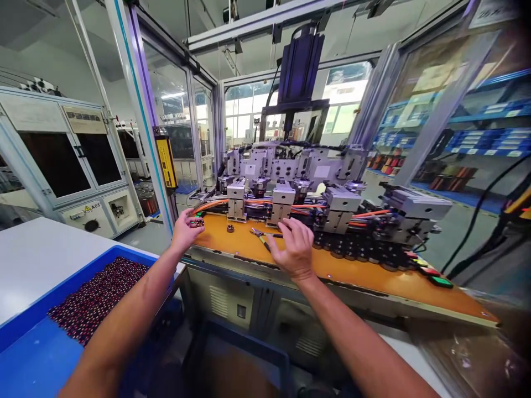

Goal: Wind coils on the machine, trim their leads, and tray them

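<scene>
My left hand point(185, 229) is raised over the left end of the orange machine deck point(373, 276), fingers pinched on a few small dark ring parts point(196, 223). My right hand point(292, 246) rests on the deck, fingers curled down beside a pair of small cutters point(260, 235) that lie under its fingertips. A single dark ring part point(230, 228) lies loose on the deck between the two hands. Behind the hands stands a row of grey clamp fixtures point(283, 202) with orange cables.
A blue tray point(37, 354) at lower left holds a heap of small dark-red ring parts point(97, 298) on a white table point(37, 260). Glass guard panels and aluminium posts point(141, 110) frame the machine. Coloured push buttons point(431, 275) sit at the deck's right. Black cables hang at right.
</scene>
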Motion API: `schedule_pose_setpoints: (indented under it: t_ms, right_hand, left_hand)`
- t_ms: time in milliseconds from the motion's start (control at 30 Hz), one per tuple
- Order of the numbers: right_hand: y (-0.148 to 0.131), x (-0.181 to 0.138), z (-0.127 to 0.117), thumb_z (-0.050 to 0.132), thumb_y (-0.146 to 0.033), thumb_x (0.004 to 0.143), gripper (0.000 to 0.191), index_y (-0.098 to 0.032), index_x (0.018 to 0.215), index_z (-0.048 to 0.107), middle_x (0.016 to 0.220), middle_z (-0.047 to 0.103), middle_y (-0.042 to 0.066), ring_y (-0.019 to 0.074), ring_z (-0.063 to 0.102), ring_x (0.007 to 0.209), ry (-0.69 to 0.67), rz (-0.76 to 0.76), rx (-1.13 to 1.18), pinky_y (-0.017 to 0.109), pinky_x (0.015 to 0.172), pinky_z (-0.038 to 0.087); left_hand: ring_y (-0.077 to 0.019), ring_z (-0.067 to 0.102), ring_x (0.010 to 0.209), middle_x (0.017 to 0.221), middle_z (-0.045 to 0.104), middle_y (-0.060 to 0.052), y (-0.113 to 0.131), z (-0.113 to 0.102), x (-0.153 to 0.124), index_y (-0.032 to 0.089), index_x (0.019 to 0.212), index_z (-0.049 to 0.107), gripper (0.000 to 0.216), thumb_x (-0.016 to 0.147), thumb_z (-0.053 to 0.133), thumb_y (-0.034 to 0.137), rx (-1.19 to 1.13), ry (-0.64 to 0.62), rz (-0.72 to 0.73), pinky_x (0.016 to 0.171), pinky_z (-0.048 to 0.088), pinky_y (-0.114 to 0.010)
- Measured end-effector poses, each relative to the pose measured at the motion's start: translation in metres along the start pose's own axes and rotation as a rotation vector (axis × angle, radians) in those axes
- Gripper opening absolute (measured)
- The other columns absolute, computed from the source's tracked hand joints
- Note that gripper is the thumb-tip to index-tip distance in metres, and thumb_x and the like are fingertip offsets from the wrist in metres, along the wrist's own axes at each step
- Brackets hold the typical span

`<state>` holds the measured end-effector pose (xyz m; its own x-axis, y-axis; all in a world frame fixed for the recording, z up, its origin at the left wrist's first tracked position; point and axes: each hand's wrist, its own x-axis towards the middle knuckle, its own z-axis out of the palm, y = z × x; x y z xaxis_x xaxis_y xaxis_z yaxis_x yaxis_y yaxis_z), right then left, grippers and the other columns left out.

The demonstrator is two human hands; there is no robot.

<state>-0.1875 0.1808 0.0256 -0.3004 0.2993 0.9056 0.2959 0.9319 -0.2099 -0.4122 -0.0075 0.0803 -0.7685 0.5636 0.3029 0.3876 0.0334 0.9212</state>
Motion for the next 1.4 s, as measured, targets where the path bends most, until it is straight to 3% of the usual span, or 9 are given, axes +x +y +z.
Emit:
schedule_pose_setpoints:
  t_ms: [100,233,333,433,567,900,967,1133,1400]
  right_hand:
    - [-0.009,0.004,-0.007,0.051,-0.038,0.091,0.031,-0.013,0.104,0.063,0.110,0.064,0.018,0.0333,0.056,0.112,0.026,-0.065,0.078,0.053,0.097,0.043]
    - [-0.062,-0.006,-0.052,0.052,-0.030,0.094,0.025,-0.016,0.114,0.059,0.111,0.066,0.015,0.0252,0.063,0.104,-0.019,-0.184,0.235,0.041,0.088,0.053]
    - [-0.119,-0.027,-0.105,0.058,-0.024,0.094,0.033,-0.017,0.126,0.052,0.121,0.065,0.012,0.0199,0.065,0.104,-0.267,-0.370,0.412,0.030,0.083,0.055]
    - [-0.154,-0.048,-0.142,0.051,-0.013,0.095,0.019,-0.014,0.112,0.059,0.096,0.071,0.009,0.0196,0.068,0.084,-0.510,-0.417,0.479,0.030,0.071,0.053]
    - [-0.159,-0.072,-0.154,0.042,-0.008,0.095,0.025,-0.017,0.084,0.061,0.067,0.062,0.002,0.0143,0.057,0.057,-0.748,-0.267,0.555,0.027,0.054,0.043]
    - [-0.141,-0.089,-0.170,0.055,-0.020,0.093,0.013,-0.021,0.086,0.066,0.062,0.061,-0.003,0.0094,0.051,0.051,-1.160,0.160,0.886,0.023,0.051,0.039]
    - [-0.140,-0.086,-0.162,0.065,-0.025,0.088,0.006,-0.021,0.085,0.066,0.065,0.062,-0.002,0.0100,0.053,0.055,-1.144,0.368,0.960,0.022,0.054,0.042]
    - [-0.152,-0.084,-0.140,0.079,-0.042,0.072,0.034,-0.018,0.073,0.055,0.065,0.054,-0.003,0.0094,0.048,0.057,-1.011,0.958,1.230,0.021,0.054,0.039]
    - [-0.175,-0.123,-0.135,0.066,-0.042,0.089,0.034,-0.018,0.070,0.053,0.064,0.051,-0.003,0.0105,0.047,0.062,-0.745,1.106,1.487,0.024,0.063,0.040]
  left_hand:
    - [-0.0197,0.068,0.097,0.114,0.069,-0.013,0.013,-0.008,-0.057,0.014,0.136,0.037,0.072,0.075,0.074,0.016,-0.133,-0.037,0.059,0.092,0.053,-0.039]
    - [-0.0184,0.069,0.101,0.121,0.069,-0.012,0.020,-0.012,-0.153,0.021,0.133,0.039,0.064,0.078,0.070,0.016,-0.254,-0.116,0.099,0.093,0.053,-0.035]
    - [-0.0164,0.066,0.108,0.122,0.069,-0.008,0.020,-0.015,-0.212,0.028,0.134,0.040,0.057,0.085,0.064,0.011,-0.353,-0.207,0.153,0.093,0.052,-0.030]
    - [-0.0143,0.067,0.106,0.120,0.070,-0.005,0.018,-0.017,-0.246,0.032,0.134,0.042,0.061,0.084,0.064,0.004,-0.402,-0.300,0.137,0.091,0.053,-0.025]
    - [-0.0109,0.068,0.099,0.118,0.070,-0.003,0.014,-0.014,-0.260,0.034,0.135,0.043,0.071,0.078,0.068,-0.003,-0.442,-0.377,0.113,0.088,0.054,-0.020]
    - [-0.0078,0.066,0.090,0.108,0.065,0.000,0.002,-0.006,-0.263,0.033,0.133,0.048,0.073,0.075,0.068,-0.006,-0.499,-0.368,0.170,0.083,0.056,-0.017]
    - [-0.0112,0.067,0.098,0.112,0.066,-0.002,0.000,-0.008,-0.266,0.033,0.136,0.046,0.074,0.077,0.065,-0.007,-0.438,-0.377,0.231,0.088,0.056,-0.020]
    - [-0.0179,0.065,0.112,0.123,0.066,-0.007,0.000,-0.009,-0.274,0.032,0.143,0.039,0.076,0.080,0.060,-0.006,-0.287,-0.437,0.341,0.098,0.054,-0.030]
    - [-0.0136,0.071,0.080,0.104,0.069,-0.005,0.002,0.005,-0.280,0.030,0.131,0.048,0.059,0.081,0.070,0.008,-0.466,-0.299,0.201,0.072,0.061,-0.024]
